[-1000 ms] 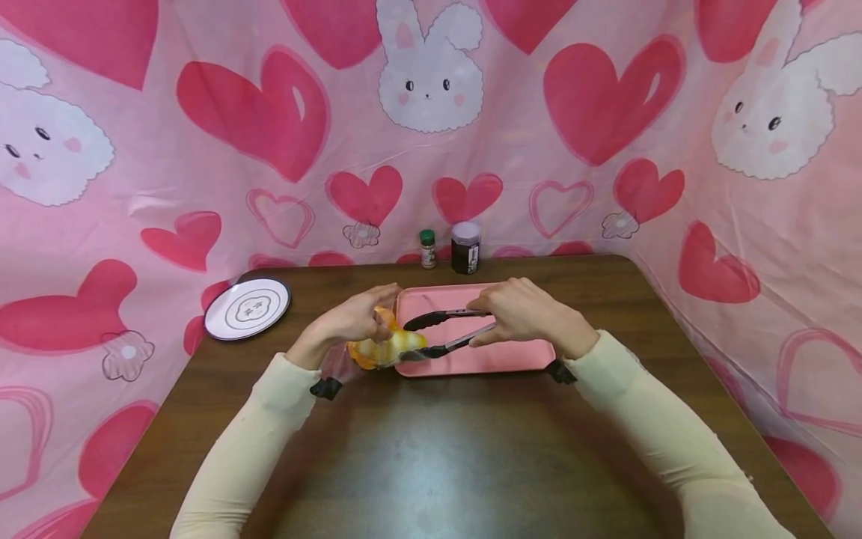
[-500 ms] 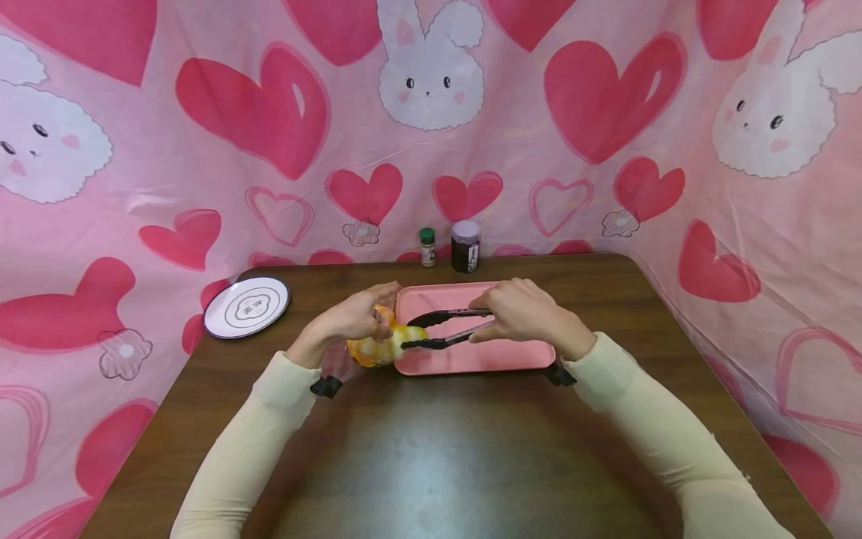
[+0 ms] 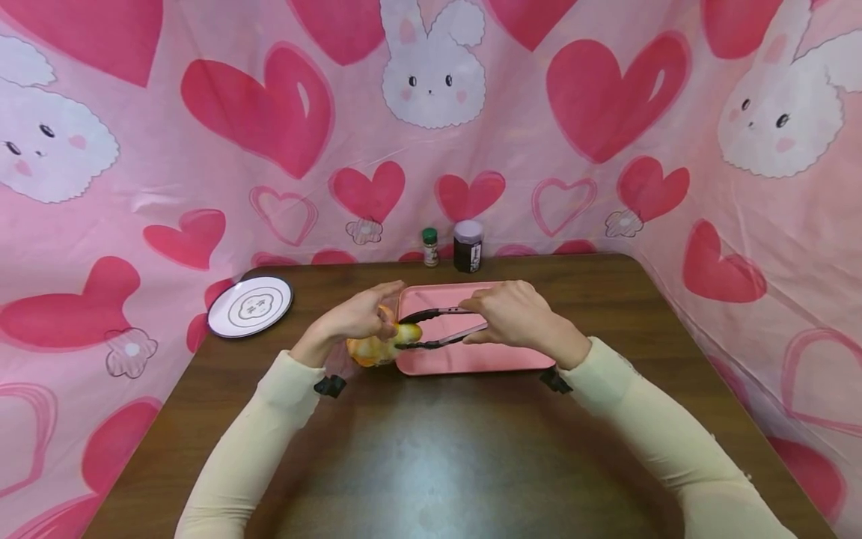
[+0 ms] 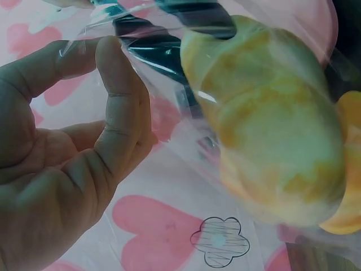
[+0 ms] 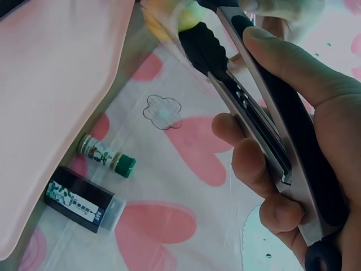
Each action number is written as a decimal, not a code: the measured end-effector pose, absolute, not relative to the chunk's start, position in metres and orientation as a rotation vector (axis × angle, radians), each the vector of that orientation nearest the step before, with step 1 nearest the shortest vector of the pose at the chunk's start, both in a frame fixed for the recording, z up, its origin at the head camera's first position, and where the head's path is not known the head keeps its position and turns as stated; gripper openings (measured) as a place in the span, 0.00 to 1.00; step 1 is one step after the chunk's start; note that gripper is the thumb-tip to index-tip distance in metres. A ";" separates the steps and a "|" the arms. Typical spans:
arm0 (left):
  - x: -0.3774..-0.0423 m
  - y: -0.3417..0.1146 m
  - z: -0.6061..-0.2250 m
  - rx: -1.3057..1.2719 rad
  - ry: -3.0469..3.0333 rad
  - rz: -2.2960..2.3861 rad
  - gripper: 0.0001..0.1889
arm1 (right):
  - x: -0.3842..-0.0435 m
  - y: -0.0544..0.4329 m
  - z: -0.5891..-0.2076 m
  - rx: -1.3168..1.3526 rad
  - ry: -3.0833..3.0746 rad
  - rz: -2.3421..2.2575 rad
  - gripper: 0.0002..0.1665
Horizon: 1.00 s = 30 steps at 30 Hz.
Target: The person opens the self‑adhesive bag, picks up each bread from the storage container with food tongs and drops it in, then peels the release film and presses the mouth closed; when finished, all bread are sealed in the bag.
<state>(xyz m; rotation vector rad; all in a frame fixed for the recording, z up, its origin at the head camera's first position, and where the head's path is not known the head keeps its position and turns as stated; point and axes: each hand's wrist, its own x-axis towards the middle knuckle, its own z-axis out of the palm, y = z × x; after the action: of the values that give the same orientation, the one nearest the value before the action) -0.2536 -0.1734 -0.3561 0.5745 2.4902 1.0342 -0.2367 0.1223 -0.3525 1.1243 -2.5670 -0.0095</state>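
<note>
In the left wrist view, my left hand (image 4: pixel 84 135) pinches the edge of a clear plastic bag (image 4: pixel 203 93) between thumb and fingers. Inside the bag sits a golden-yellow, lumpy bread roll (image 4: pixel 276 124), with a more orange piece (image 4: pixel 351 169) beside it. My right hand (image 3: pixel 521 318) grips a pair of metal tongs with black tips (image 5: pixel 265 96). In the head view, the tongs point left, their black ends on either side of the near end of the bread (image 3: pixel 377 350). Whether they press on it I cannot tell. My left hand partly covers the bag.
Below the tongs and right hand lies a pink tray (image 3: pixel 471 364) on the dark wooden table (image 3: pixel 417 449). A white plate (image 3: pixel 236 324) is at the back left. Behind the tray stand a green-capped shaker (image 3: pixel 430 248) and a dark jar with a pale lid (image 3: pixel 468 247).
The right hand has shifted slightly left with the tongs. The tongs' black ends are closer together than a second ago and farther along the bread. The left hand stays almost in place.
</note>
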 end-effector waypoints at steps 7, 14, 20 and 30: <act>-0.254 -0.168 -0.356 0.591 2.542 1.005 0.50 | -0.232 0.117 -0.353 1.063 -2.522 -0.056 0.28; -0.253 -0.163 -0.352 0.663 2.555 0.972 0.49 | -0.230 0.109 -0.356 1.077 -2.525 -0.031 0.28; -0.254 -0.165 -0.352 0.629 2.557 0.982 0.49 | -0.231 0.110 -0.356 1.097 -2.629 0.058 0.30; -0.256 -0.170 -0.356 0.620 2.509 1.039 0.47 | -0.232 0.120 -0.351 1.062 -2.744 0.074 0.27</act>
<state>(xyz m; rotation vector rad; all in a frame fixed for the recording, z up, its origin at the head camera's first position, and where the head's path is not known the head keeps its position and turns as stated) -0.2564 -0.1699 -0.3559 0.6200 2.5089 1.0387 -0.2324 0.1202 -0.3513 1.0625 -2.7442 0.0737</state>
